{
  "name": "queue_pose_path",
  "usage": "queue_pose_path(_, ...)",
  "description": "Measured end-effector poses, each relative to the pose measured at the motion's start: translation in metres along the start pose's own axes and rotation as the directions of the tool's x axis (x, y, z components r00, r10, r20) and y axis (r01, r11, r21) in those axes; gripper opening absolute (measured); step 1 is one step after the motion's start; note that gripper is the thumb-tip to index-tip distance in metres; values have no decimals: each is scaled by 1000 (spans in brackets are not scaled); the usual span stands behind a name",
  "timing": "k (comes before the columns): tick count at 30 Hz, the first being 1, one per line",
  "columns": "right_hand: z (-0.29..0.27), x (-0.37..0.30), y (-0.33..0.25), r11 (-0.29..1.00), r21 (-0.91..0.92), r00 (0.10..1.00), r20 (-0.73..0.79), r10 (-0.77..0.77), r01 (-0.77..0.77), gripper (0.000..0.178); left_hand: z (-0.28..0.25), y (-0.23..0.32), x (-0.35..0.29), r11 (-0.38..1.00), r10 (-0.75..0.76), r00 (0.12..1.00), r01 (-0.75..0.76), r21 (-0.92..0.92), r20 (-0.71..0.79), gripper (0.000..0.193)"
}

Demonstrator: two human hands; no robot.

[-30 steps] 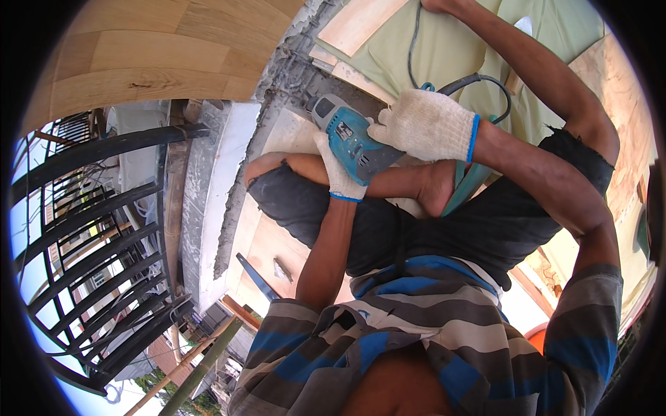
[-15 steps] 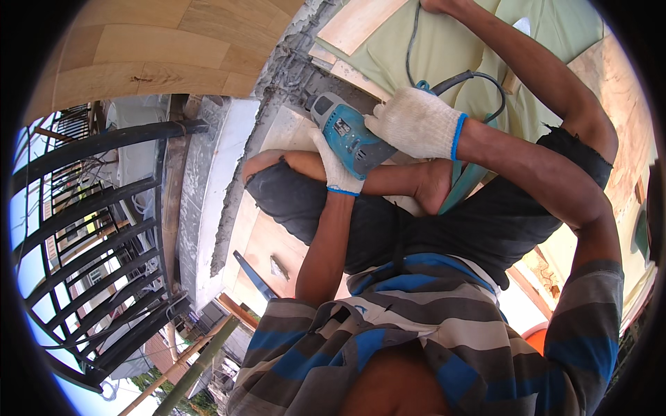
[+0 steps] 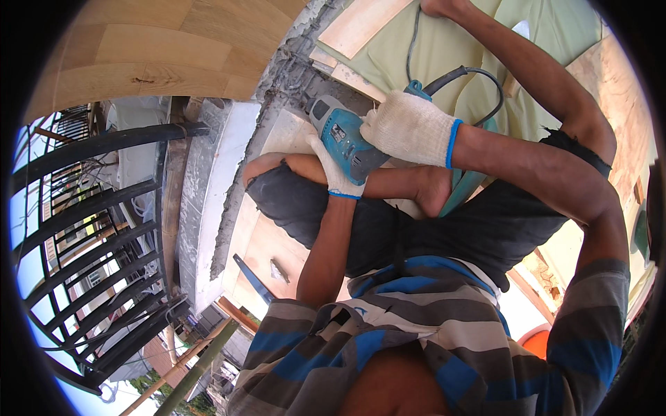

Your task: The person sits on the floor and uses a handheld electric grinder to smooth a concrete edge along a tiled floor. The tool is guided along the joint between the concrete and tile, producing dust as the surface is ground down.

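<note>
One teal drill [image 3: 342, 136] before me | left hand [image 3: 338, 175] cradles, right hand [image 3: 409, 130] clasps it | steadying, seemingly; next wants firm grip

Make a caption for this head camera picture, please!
Gloved left hand and right hand hold a teal power drill, its dark cord looping.

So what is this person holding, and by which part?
A teal corded power drill: the right hand grips its handle, while the left hand cups the side of its body.
</note>
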State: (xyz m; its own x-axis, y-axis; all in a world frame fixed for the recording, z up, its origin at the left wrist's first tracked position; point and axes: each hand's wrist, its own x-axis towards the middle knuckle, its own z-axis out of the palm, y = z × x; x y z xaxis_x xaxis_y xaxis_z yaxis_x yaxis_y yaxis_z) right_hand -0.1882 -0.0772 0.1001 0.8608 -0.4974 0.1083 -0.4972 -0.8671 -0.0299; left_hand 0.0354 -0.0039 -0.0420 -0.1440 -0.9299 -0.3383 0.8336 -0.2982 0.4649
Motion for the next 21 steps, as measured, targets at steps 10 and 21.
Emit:
queue_pose_path(10, -4, 15, 7, 997, 34, 997, 37, -68, 67, 8, 7, -4, 1, 972, 139, 976, -102, 213, -169, 97)
queue_pose_path(21, 1, 13, 5, 996, 89, 999, 24, -24, 22, 7, -7, -2, 0, 980, 100, 983, -70, 186, -154, 111)
